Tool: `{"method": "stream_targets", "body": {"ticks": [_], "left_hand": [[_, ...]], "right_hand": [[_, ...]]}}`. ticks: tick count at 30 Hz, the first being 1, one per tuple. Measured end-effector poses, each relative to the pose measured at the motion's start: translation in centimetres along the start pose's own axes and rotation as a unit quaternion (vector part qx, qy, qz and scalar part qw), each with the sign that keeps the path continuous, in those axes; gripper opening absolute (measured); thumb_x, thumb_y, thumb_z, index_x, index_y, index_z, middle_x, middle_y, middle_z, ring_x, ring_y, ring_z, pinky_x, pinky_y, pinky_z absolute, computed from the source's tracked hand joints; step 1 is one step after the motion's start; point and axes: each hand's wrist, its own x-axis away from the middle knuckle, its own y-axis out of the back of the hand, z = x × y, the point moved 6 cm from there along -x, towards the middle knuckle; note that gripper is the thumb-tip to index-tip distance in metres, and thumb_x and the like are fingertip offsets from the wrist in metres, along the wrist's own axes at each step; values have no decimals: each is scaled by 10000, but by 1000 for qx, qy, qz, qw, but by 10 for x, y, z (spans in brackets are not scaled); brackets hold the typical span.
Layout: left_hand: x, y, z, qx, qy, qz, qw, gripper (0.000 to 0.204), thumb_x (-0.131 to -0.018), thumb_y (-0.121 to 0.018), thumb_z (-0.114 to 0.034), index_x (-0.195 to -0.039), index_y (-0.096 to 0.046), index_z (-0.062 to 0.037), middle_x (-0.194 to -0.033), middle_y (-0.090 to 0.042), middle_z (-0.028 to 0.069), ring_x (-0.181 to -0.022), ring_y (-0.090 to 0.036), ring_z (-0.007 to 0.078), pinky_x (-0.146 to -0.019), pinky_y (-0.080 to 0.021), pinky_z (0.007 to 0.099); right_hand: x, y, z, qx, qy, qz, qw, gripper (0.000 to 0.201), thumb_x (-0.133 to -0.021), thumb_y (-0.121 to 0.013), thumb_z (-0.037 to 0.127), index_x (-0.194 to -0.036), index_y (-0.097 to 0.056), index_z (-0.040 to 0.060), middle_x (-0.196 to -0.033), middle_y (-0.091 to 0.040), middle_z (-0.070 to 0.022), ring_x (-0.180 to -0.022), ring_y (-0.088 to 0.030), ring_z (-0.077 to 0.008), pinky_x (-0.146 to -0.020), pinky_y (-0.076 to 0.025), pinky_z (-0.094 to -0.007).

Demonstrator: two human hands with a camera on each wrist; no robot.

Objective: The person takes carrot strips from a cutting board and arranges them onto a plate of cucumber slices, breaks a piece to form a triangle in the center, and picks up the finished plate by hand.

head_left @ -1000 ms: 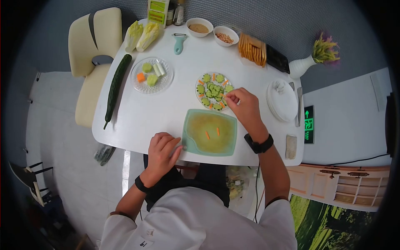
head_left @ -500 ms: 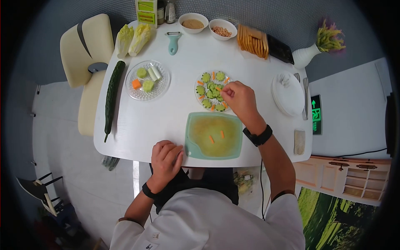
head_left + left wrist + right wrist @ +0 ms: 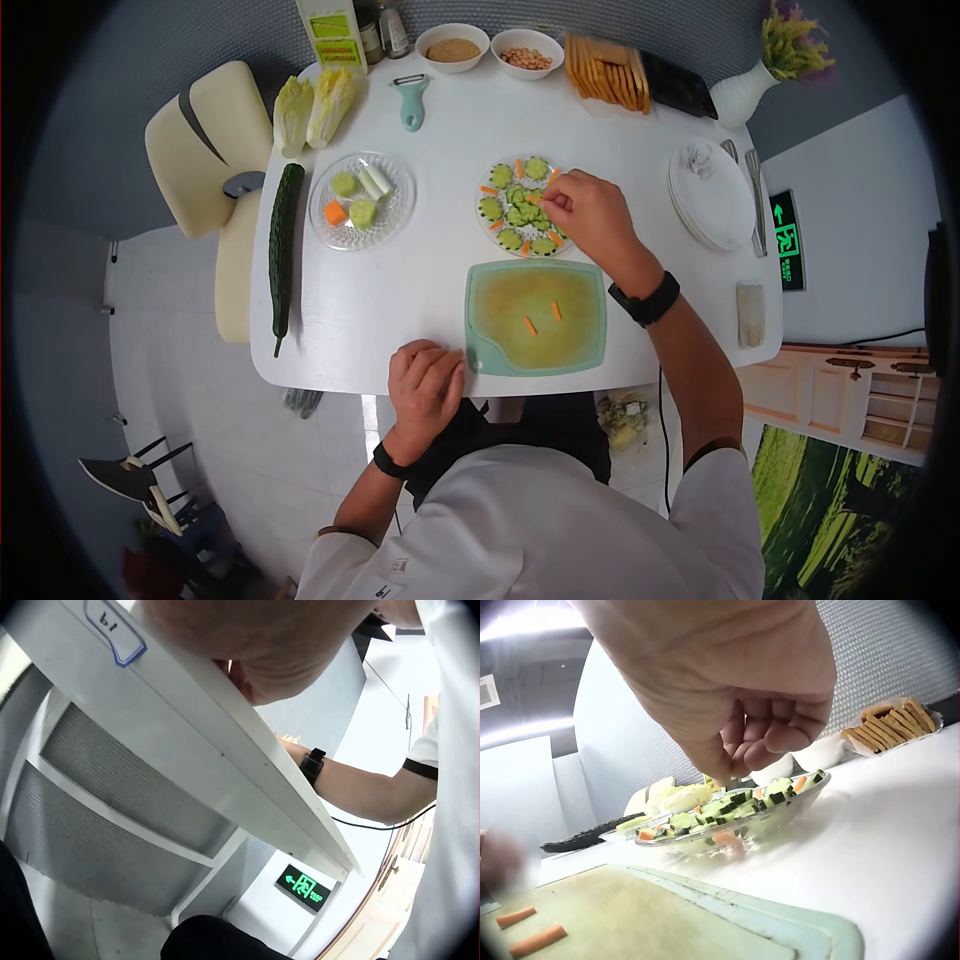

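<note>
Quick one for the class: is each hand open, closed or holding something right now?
Left hand: open, loosely relaxed, holding nothing visible.
Right hand: closed, pinching a small carrot stick.

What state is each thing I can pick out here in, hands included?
Right hand: pinching a carrot stick above the right clear plate
Right clear plate: bearing cut cucumber and carrot strips
Left hand: loosely curled at the table edge
Cutting board: flat, two loose sticks on it
Left clear plate: holding vegetable chunks
Long cucumber: whole
Peeler: lying unheld
White bowls: neither empty
White plates: stacked
</note>
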Motion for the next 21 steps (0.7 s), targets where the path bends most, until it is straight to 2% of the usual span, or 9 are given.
{"method": "stream_targets", "body": {"ticks": [4, 9, 11, 13, 15, 17, 21], "left_hand": [[0, -1, 0, -9, 2, 2, 1000, 260, -741, -776, -19, -988, -723, -81, -926, -667, 44, -940, -637, 272, -773, -476, 390], [-1, -1, -2, -9, 1, 3, 1000, 255, -738, -776, -23, -981, -723, -82, -921, -667, 41, -937, -637, 267, -773, -476, 388], [-3, 0, -4, 0, 2, 7, 1000, 223, -761, -752, 19, -967, -699, -52, -906, -662, 84, -914, -628, 317, -780, -500, 414], [-4, 1, -5, -1, 2, 6, 1000, 224, -761, -752, 19, -967, -699, -50, -906, -662, 85, -913, -628, 317, -780, -499, 413], [-3, 0, -4, -2, 2, 5, 1000, 224, -760, -752, 20, -967, -699, -47, -907, -662, 85, -912, -628, 316, -779, -498, 413], [-2, 0, -2, -14, 0, 1, 1000, 252, -739, -779, -26, -979, -726, -81, -926, -670, 41, -941, -641, 266, -771, -476, 383], [-2, 0, -3, -12, 0, 3, 1000, 255, -736, -782, -19, -977, -726, -77, -925, -669, 43, -945, -642, 266, -774, -478, 382]], "right_hand": [[2, -4, 0, 1, 8, -16, 1000, 98, -815, -789, 85, -838, -704, 41, -778, -686, -63, -663, -667, -193, -621, -542, -305], [3, -5, 2, 24, 21, -35, 999, 91, -804, -785, 79, -829, -705, 44, -783, -692, -67, -656, -671, -205, -616, -545, -316], [3, -6, 3, 25, 15, -31, 999, 92, -803, -786, 80, -826, -705, 44, -783, -693, -68, -652, -672, -207, -615, -545, -317], [3, -7, 4, 25, 10, -27, 999, 93, -802, -788, 81, -822, -704, 45, -783, -694, -69, -649, -672, -209, -614, -545, -319], [3, -8, 4, 9, -4, -25, 1000, 102, -808, -768, 109, -768, -684, 68, -788, -688, -73, -701, -678, -282, -624, -542, -388], [4, -8, 5, 7, -7, -27, 1000, 105, -810, -769, 113, -768, -684, 69, -790, -689, -73, -703, -679, -283, -624, -543, -388], [5, -10, 5, 13, -10, -30, 999, 105, -805, -774, 122, -769, -687, 74, -795, -697, -70, -705, -682, -286, -629, -548, -383]]}}
